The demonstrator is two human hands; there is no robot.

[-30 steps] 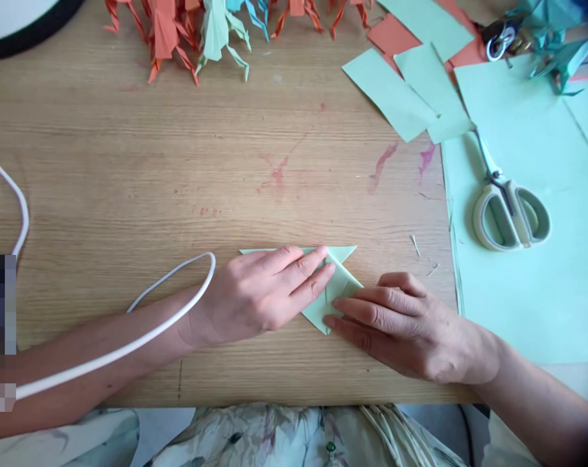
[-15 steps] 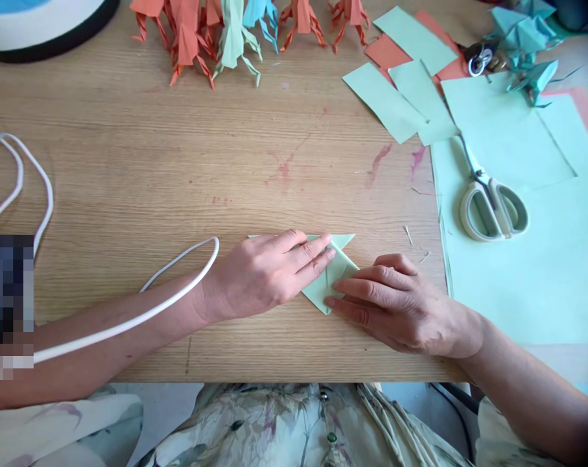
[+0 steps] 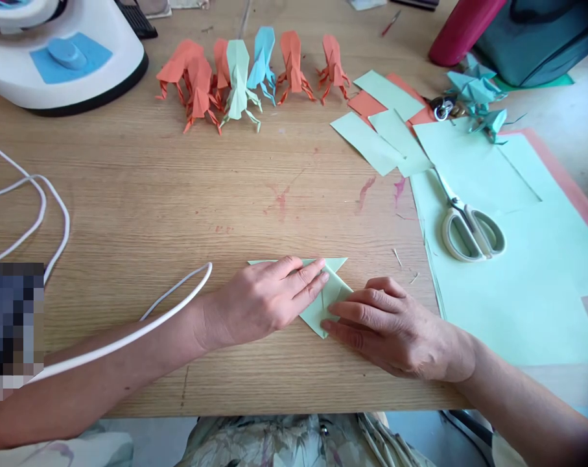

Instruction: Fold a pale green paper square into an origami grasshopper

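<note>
A light green sheet of paper (image 3: 317, 316), folded to pointed corners, lies on the table near its front edge. My left hand (image 3: 269, 298) rests over it from the left, its fingers stretched out and pressing on the upper fold. Part of the paper is hidden under that hand. My right hand (image 3: 391, 327) is at the paper's lower right edge, fingers curled, with thumb and fingertips closed on it. A white cable (image 3: 128, 347) crosses above my left forearm.
Several folded paper figures (image 3: 291, 65) stand along the back. To the right, scissors (image 3: 469, 227) lie on large green sheets (image 3: 507, 311), near cut paper pieces (image 3: 366, 143). At the back are a white appliance (image 3: 94, 78), a pink bottle (image 3: 461, 29) and a dark bag (image 3: 537, 45).
The view has tilted upward, so more of the table's back shows. Both hands keep nearly the same hold on the folded paper, which looks unchanged.
</note>
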